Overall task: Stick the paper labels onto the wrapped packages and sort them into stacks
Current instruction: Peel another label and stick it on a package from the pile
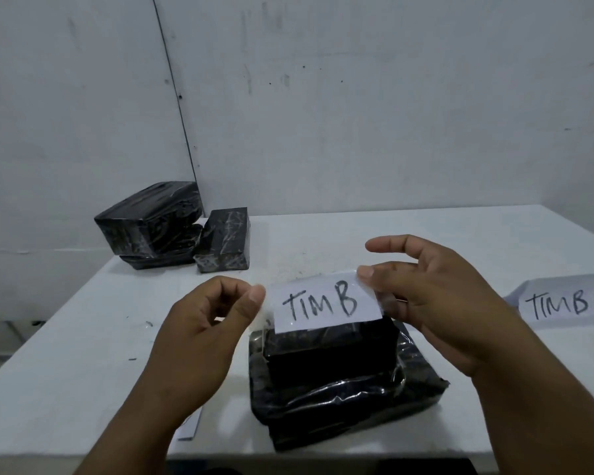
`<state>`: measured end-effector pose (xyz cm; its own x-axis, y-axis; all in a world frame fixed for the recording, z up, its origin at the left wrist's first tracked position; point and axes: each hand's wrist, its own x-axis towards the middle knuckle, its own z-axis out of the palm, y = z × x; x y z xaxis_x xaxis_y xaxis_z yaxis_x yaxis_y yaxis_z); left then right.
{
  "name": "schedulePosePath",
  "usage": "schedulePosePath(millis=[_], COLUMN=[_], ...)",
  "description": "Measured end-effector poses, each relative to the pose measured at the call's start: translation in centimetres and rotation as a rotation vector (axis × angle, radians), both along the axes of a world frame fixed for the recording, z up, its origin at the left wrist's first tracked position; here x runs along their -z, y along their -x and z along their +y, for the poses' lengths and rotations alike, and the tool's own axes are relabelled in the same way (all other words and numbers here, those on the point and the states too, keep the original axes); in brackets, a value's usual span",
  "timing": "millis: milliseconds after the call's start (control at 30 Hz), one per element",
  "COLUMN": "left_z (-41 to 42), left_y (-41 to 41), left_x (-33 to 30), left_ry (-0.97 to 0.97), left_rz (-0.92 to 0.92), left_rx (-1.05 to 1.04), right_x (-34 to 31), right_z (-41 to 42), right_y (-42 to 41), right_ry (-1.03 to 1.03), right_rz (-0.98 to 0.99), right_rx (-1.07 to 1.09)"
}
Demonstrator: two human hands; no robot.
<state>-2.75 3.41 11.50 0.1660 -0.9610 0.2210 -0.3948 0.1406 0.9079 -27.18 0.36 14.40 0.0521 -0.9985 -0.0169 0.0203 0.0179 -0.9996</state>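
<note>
White desk (426, 241) carries everything; black wrapped packages (172, 224) sit piled at its far left corner; a nearer stack of packages (336, 382) lies between the hands; a second label (563, 301) rests at the right edge; the right hand (436, 296) pinches the "TIM B" label (323, 301) above the near stack; the left hand (213, 313) pinches its tape end, grip closed.

white table (460, 234), scuffed pale wall (357, 97), thin dark cable (175, 97) down the wall
</note>
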Motion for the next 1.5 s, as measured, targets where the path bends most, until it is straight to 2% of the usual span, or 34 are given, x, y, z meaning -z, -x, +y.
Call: schedulePosePath(millis=[167,400,533,667,867,1100,1500], left_z=[0.0,0.0,-0.2,-0.1,-0.1,-0.5,-1.2], left_y=[0.2,0.1,0.1,0.1,0.2,0.5,0.1], left_x=[-0.2,-1.2,-1.5,-1.2,-0.3,1.0,2.5], left_ry=[0.075,0.122,0.085,0.03,-0.09,-0.111,-0.178], left_rz=[0.132,0.258,0.308,0.304,0.282,0.191,0.177], left_rx=[-0.048,-0.049,-0.038,-0.034,-0.04,-0.067,-0.013], right_x=[0.0,0.4,0.2,0.4,1.4,2.1,2.8], right_z=[0.3,-0.3,-0.4,-0.6,-0.6,-0.5,-0.3], right_y=[0.2,0.8,1.1,0.9,1.1,1.3,1.3], right_ry=[0.037,0.091,0.086,0.066,0.07,0.077,0.101], right_rz=[0.057,0.272,0.236,0.215,0.326,0.46,0.564], right_rx=[0.028,0.151,0.105,0.105,0.144,0.186,0.215])
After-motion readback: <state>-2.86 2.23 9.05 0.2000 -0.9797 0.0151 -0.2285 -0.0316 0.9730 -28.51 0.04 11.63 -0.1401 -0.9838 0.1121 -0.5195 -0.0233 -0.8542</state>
